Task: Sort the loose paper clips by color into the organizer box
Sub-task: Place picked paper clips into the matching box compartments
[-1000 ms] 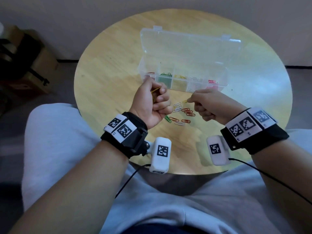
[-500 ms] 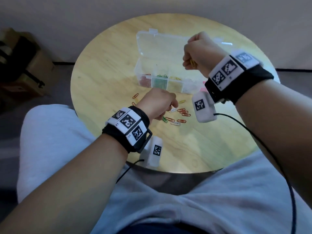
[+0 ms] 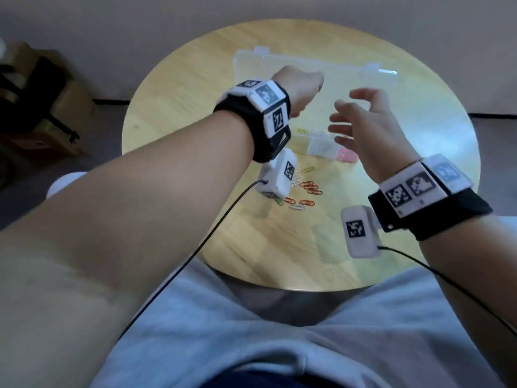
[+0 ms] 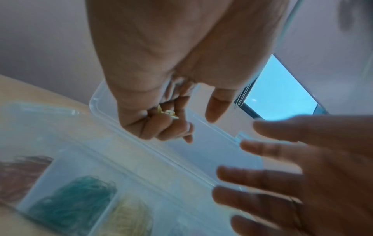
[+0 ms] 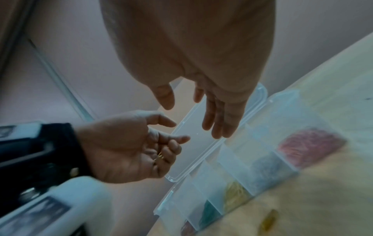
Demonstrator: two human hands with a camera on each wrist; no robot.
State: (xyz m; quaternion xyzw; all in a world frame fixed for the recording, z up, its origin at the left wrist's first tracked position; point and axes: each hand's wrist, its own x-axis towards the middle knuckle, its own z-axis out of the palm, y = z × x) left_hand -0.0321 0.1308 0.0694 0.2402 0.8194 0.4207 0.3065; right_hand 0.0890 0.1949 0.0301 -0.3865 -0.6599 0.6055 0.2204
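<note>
Both hands have swapped roles since half a second ago: the left hand (image 3: 300,88), then low over the loose clips near the table's front edge, is now raised over the clear plastic organizer box (image 3: 321,144), while the right hand (image 3: 363,127), then a raised fist over the box, has opened and sits lower beside it.

Seen from the left wrist view, the left hand's fingers are curled round a few yellow paper clips (image 4: 166,111), with the thumb sticking out straight. The right hand's fingers (image 4: 272,150) are spread wide and hold nothing.

The organizer box stands toward the far edge of the round light-wood table (image 3: 173,113), its transparent lid (image 3: 349,71) folded back flat behind it. Its compartments in the left wrist view hold a reddish-brown heap (image 4: 22,172), a green heap (image 4: 76,202) and a pale yellow heap (image 4: 129,218) side by side; in the head view a pink heap (image 3: 348,156) lies at the box's right end.

Loose paper clips remain on the table between the box and the near edge: a cluster of orange clips (image 3: 310,187), a single yellow clip (image 3: 308,169), a white clip (image 3: 297,206) and a green one (image 3: 279,201) half hidden under the left wrist camera (image 3: 279,177).
</note>
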